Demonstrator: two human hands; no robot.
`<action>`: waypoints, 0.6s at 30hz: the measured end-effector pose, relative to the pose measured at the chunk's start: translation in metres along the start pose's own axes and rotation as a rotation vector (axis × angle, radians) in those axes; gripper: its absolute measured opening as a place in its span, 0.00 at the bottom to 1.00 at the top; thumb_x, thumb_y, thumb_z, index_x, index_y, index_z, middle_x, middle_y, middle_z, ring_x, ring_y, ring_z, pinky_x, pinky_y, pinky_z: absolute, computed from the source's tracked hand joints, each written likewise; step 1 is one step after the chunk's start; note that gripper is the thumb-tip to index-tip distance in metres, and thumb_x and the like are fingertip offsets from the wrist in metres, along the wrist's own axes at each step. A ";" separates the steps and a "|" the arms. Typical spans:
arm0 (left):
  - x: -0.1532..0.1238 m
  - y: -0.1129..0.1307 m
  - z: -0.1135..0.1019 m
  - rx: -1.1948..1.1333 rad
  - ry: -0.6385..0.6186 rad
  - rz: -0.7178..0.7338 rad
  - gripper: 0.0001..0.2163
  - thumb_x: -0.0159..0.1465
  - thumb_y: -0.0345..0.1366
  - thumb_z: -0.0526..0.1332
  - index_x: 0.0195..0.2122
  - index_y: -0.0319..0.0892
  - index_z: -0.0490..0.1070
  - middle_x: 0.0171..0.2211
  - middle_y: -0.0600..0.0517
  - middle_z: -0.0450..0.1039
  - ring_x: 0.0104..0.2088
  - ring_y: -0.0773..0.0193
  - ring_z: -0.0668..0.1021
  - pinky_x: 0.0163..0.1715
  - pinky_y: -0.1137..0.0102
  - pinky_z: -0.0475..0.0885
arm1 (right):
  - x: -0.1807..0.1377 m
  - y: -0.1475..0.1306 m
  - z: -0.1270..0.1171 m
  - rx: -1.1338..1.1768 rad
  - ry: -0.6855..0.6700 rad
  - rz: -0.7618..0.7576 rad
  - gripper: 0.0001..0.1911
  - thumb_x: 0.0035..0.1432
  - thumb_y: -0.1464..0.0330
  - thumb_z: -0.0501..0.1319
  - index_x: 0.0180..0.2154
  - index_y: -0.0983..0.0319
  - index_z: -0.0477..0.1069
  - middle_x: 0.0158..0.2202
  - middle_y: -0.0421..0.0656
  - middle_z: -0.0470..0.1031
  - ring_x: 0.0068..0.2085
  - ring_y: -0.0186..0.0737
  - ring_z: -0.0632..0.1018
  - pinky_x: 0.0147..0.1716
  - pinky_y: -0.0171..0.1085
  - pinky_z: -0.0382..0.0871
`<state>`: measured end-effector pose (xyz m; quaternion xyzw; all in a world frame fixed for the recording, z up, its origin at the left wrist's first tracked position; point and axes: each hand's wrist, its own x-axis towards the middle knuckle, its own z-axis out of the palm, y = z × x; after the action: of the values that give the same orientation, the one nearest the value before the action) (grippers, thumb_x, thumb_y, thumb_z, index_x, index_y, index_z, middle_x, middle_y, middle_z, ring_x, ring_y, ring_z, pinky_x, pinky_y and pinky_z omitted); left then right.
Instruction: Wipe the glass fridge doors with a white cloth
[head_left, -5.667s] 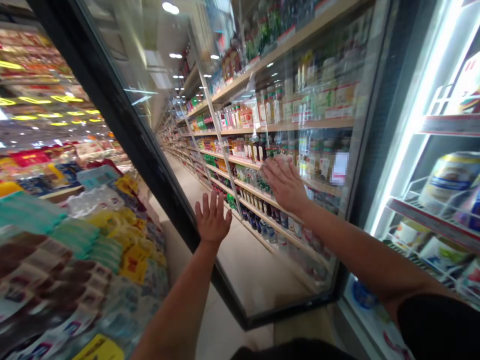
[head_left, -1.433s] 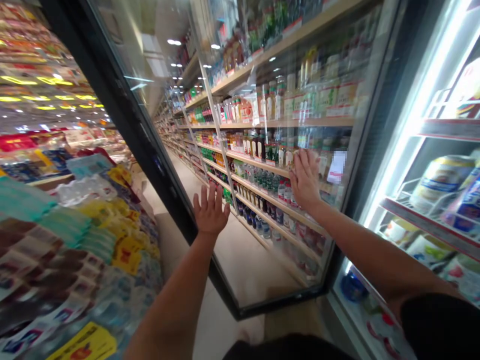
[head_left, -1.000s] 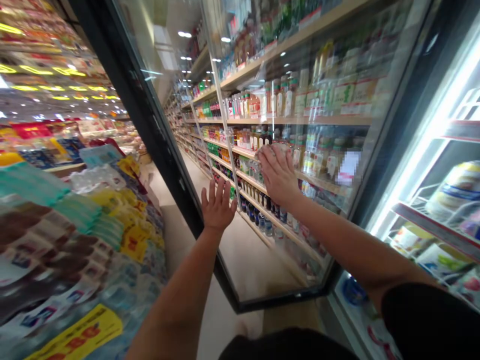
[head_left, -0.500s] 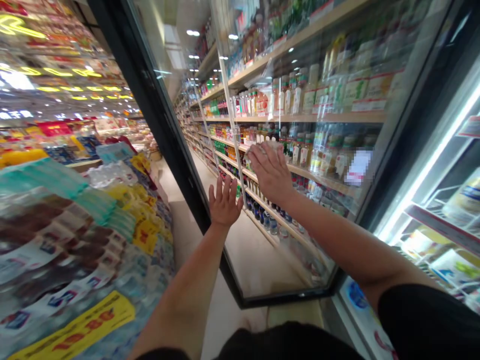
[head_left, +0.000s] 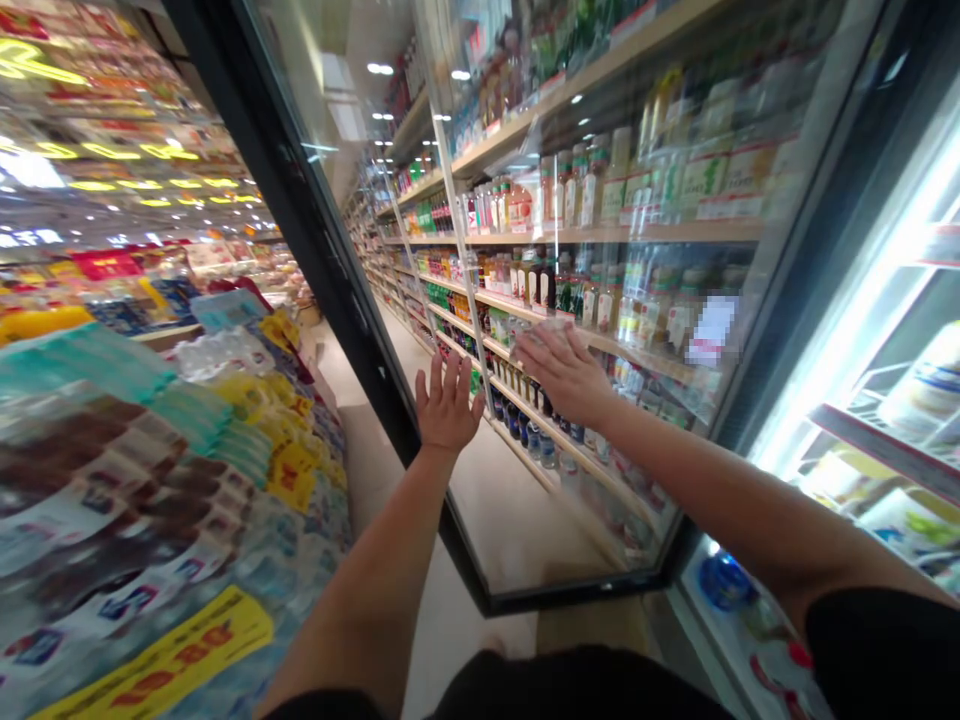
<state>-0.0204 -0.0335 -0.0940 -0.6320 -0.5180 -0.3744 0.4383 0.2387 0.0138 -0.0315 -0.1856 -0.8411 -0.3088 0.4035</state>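
Observation:
A glass cooler door with a black frame stands swung open in front of me. My left hand lies flat against the pane near the frame's left side, fingers spread, holding nothing. Higher and to the right, my right hand presses a thin pale cloth to the glass. Only the cloth's edge shows past the fingers, so I cannot tell whether it is fabric or paper. Bottles on shelves appear in the glass behind both hands.
To the left are stacked packs of bottled drinks with a yellow price sign. The lit cooler interior with shelved goods is at right. A pale floor aisle runs between the stack and the door.
My right hand has slid down and to the right across the pane with the cloth. The left hand stays in nearly the same place on the glass.

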 end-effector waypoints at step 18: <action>-0.001 0.000 0.001 -0.003 0.014 0.005 0.27 0.68 0.45 0.56 0.67 0.41 0.61 0.67 0.40 0.58 0.71 0.49 0.52 0.71 0.49 0.42 | -0.061 0.057 -0.022 -0.101 0.043 0.312 0.28 0.71 0.67 0.50 0.70 0.57 0.53 0.71 0.46 0.58 0.73 0.49 0.53 0.71 0.58 0.45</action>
<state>-0.0209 -0.0332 -0.0953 -0.6313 -0.5125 -0.3787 0.4419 0.3199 0.0375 -0.0478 -0.3274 -0.7765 -0.2882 0.4547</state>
